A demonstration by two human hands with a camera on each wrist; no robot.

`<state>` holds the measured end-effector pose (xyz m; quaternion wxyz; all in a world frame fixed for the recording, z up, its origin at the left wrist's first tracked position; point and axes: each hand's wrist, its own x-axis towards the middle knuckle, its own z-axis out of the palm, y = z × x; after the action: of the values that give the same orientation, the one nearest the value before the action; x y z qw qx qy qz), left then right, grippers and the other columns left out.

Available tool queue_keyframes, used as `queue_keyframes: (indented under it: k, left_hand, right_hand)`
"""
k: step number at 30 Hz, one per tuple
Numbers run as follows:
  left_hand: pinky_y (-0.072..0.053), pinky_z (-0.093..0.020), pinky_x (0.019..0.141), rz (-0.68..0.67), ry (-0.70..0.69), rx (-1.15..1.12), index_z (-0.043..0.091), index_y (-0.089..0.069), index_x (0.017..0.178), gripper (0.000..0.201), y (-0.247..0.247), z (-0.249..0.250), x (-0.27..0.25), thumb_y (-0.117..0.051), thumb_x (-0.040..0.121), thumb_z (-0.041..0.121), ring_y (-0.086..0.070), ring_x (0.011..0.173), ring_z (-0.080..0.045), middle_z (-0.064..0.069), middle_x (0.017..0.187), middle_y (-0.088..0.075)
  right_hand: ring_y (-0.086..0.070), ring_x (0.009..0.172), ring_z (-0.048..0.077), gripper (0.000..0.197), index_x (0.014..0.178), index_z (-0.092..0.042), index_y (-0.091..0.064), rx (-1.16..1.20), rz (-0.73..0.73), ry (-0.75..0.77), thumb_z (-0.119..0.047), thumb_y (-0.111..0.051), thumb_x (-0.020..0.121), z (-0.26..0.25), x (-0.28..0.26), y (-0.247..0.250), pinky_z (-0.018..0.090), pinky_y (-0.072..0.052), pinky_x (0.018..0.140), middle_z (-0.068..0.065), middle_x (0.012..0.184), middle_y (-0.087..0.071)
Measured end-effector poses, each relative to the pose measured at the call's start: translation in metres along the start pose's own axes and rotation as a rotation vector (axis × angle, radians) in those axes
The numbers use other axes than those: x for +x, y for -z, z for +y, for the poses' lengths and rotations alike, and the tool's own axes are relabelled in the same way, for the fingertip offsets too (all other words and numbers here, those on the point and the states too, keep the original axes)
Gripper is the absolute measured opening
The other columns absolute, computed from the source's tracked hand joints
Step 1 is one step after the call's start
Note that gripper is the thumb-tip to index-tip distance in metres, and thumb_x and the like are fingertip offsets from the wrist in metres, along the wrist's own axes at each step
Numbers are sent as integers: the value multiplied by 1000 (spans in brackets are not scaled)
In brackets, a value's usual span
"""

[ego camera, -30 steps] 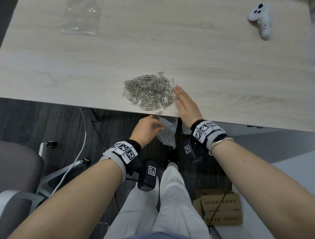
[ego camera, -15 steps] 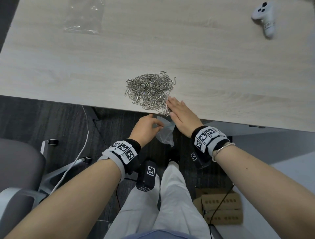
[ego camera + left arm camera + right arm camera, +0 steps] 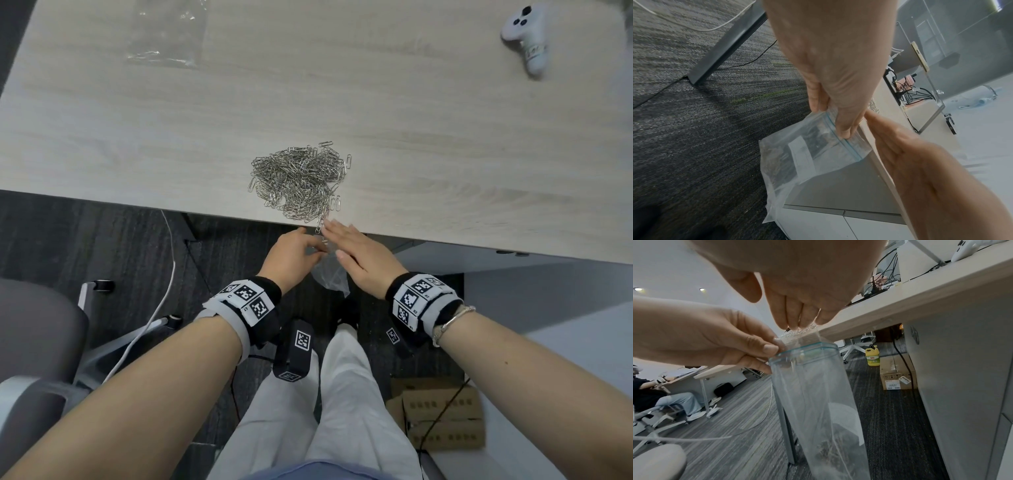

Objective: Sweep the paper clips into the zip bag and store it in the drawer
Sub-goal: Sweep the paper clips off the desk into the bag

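A heap of silver paper clips [image 3: 298, 181] lies on the pale wooden table [image 3: 445, 154], reaching to its near edge. My left hand [image 3: 306, 248] hangs just below that edge and pinches the rim of a clear zip bag [image 3: 813, 394] with a blue seal, holding its mouth wide under the edge. My right hand [image 3: 342, 240] lies flat with straight fingers at the edge, fingertips [image 3: 793, 321] over the bag's mouth and touching a few clips. Some clips [image 3: 830, 451] sit at the bag's bottom. In the left wrist view the bag [image 3: 807, 154] hangs beside the right hand [image 3: 910, 154].
A second clear bag [image 3: 168, 34] lies at the table's far left and a white controller [image 3: 524, 34] at the far right. A grey chair [image 3: 34, 342] stands left of my legs. Cardboard boxes [image 3: 442, 421] sit on the floor. A white cabinet [image 3: 962, 369] stands under the table to the right.
My right hand has slid from beside the pile back to the table's near edge, dragging clips toward the bag. The left hand has kept its pinch on the bag's rim.
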<state>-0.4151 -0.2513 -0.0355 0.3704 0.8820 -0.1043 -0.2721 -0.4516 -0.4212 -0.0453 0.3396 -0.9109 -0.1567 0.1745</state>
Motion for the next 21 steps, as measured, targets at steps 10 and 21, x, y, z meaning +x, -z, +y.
queue_keyframes:
  k: [10, 21]
  left_hand:
    - [-44, -39, 92, -5, 16, 10, 17, -73, 94, 13, -1, -2, 2, -67, 82, 19, -51, 116, -37, -15, 107, -64]
    - [-36, -26, 95, 48, 48, 13, 13, -73, 96, 16, 7, -8, -2, -62, 84, 11, -48, 122, -28, -14, 99, -68]
  right_hand:
    - [-8, 144, 12, 49, 146, -11, -19, -94, 89, -170, -27, -21, 100, 12, 37, 20, 24, 2, 116, 6, 156, -14]
    - [-8, 145, 16, 59, 147, -11, -19, -250, -34, 4, -37, -13, 94, 3, 30, -2, 28, 3, 116, 7, 156, -14]
